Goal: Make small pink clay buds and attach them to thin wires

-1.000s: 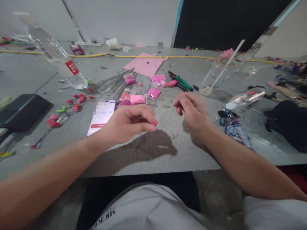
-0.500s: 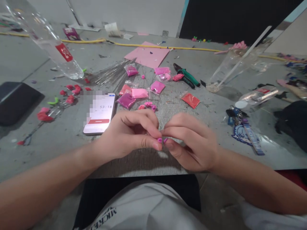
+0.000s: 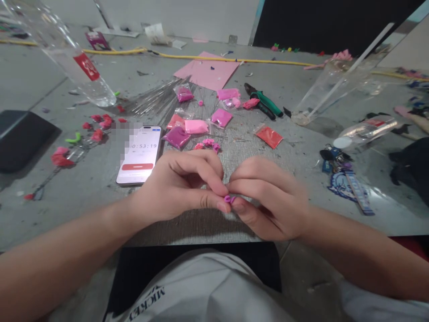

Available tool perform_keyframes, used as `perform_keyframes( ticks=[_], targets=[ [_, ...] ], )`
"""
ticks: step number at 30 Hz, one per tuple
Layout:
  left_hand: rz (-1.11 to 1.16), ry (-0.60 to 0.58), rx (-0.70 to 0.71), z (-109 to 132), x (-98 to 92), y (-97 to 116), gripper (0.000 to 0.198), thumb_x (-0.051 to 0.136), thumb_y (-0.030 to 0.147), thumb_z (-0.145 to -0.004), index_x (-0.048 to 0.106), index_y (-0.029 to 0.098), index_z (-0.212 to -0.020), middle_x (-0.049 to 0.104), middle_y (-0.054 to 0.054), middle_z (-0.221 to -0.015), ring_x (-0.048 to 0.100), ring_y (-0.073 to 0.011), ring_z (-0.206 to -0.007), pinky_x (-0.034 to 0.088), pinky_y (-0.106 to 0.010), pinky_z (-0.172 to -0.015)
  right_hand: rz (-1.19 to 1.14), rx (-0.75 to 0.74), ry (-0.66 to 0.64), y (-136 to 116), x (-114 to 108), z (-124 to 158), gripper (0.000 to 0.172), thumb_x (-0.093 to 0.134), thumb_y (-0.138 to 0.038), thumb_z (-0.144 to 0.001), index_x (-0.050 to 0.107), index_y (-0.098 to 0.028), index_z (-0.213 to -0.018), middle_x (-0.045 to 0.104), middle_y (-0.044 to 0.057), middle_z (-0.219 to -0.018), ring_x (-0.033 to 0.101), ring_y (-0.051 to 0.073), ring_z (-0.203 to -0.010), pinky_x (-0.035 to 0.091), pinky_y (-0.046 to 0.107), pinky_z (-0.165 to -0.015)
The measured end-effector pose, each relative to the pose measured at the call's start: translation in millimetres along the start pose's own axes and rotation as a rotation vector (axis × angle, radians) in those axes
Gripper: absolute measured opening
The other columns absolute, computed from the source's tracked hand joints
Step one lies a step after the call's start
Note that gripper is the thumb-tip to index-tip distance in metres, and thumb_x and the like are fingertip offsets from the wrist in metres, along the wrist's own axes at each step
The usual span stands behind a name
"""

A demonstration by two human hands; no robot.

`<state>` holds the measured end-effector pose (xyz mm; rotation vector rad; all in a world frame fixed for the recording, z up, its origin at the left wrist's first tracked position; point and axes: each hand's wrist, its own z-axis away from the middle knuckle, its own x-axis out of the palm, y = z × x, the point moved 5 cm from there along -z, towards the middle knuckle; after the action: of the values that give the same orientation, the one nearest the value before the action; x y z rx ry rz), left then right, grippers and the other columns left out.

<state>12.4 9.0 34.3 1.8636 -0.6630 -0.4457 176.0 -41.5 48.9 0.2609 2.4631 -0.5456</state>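
Observation:
A small curled piece of magenta modelling clay (image 3: 228, 199) is pinched between the fingertips of both hands, above the table's near edge. My left hand (image 3: 184, 183) closes thumb and forefinger on its left side. My right hand (image 3: 271, 197) grips the other side with thumb and fingers, its tips touching the left ones. Just beyond the hands lies a cluster of small pink and coral clay pieces (image 3: 209, 144). Behind it are clay packets, among them a purple one (image 3: 177, 137), a light pink one (image 3: 196, 127) and a red one (image 3: 270, 136).
A phone (image 3: 139, 154) showing a timer lies left of centre. Green-handled pliers (image 3: 264, 102), thin wires (image 3: 157, 100) and pink paper (image 3: 209, 71) lie farther back. A tall bottle (image 3: 77, 62) stands left, a plastic cup with a straw (image 3: 315, 96) right. Keys with a charm (image 3: 345, 179) lie at right.
Two magenta bits seen apart between the fingertips now appear together as one curled piece. Both hands keep their pinch, and the view has shifted slightly.

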Motion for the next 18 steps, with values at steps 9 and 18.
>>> perform_keyframes(
  ticks=[9, 18],
  targets=[
    [-0.025, -0.017, -0.020, 0.4, 0.6, 2.9, 0.017, 0.098, 0.015, -0.073, 0.084, 0.023, -0.074, 0.068, 0.000, -0.074, 0.063, -0.0107, -0.068, 0.054, -0.023, -0.060, -0.018, -0.009, -0.013, -1.2, 0.6, -1.0, 0.010, 0.058, -0.022, -0.105, 0.068, -0.023, -0.104, 0.077, 0.009, -0.092, 0.071, 0.022, -0.084, 0.065, 0.040, -0.079],
    [-0.009, -0.095, 0.010, 1.5, 1.6, 4.0, 0.024, 0.092, 0.003, -0.076, 0.087, 0.024, -0.086, 0.071, 0.000, -0.079, 0.067, -0.0112, -0.072, 0.057, -0.021, -0.063, -0.067, -0.017, -0.021, 2.8, 5.1, 0.4, 0.008, 0.057, -0.021, -0.104, 0.065, -0.022, -0.102, 0.073, 0.009, -0.086, 0.066, 0.021, -0.075, 0.062, 0.037, -0.070]
  ],
)
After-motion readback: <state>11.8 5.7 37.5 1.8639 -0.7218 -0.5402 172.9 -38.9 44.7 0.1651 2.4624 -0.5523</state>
